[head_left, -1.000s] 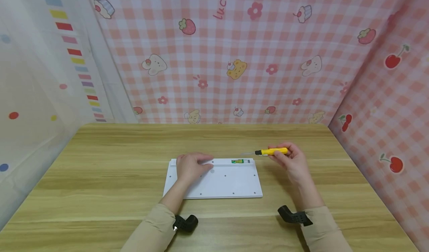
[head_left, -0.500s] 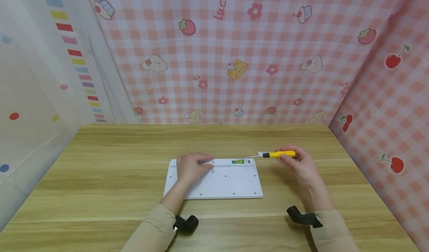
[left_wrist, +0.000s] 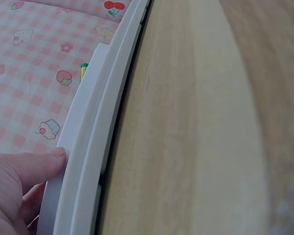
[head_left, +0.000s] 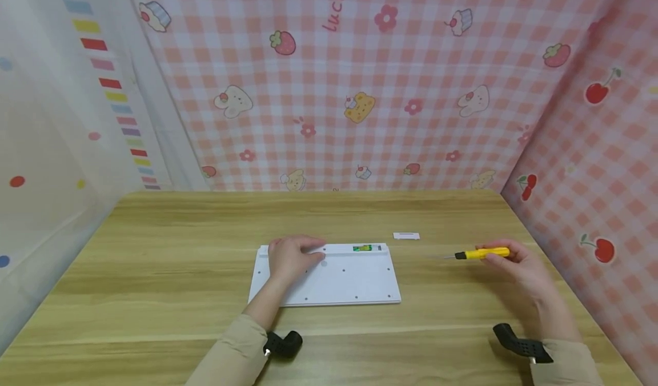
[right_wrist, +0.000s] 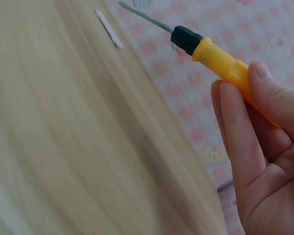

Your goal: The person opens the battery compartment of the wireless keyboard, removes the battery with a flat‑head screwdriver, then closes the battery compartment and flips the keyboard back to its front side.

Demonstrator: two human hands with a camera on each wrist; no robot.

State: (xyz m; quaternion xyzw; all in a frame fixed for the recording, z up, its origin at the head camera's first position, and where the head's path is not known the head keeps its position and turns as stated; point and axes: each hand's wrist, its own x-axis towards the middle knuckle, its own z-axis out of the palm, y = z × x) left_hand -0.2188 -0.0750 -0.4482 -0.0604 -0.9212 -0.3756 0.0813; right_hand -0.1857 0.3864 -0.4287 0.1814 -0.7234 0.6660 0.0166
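Note:
A white keyboard (head_left: pixel 354 283) lies face down on the table, its key edges showing underneath in the left wrist view. My left hand (head_left: pixel 293 258) grips its raised back ridge, the thumb (left_wrist: pixel 44 164) against the near side and fingers partly hidden behind. In the ridge's right part, an uncovered battery bay shows a green and yellow battery (head_left: pixel 362 248). My right hand (head_left: pixel 519 265) pinches a yellow-handled screwdriver (head_left: pixel 482 253) between thumb and fingers, right of the keyboard, its thin metal shaft pointing left. A small white cover (head_left: pixel 406 236) lies beyond the keyboard's back right corner.
The wood-grain table (head_left: pixel 169 272) reaches back to a pink checked cloth (head_left: pixel 319 146) hung as a wall. Another patterned cloth (head_left: pixel 606 203) hangs along the right side, and a pale dotted sheet (head_left: pixel 51 214) along the left.
My right hand has moved right and nearer with the screwdriver, away from the keyboard. The white cover, earlier close by the right fingers, now lies apart on the table. The left hand stays put.

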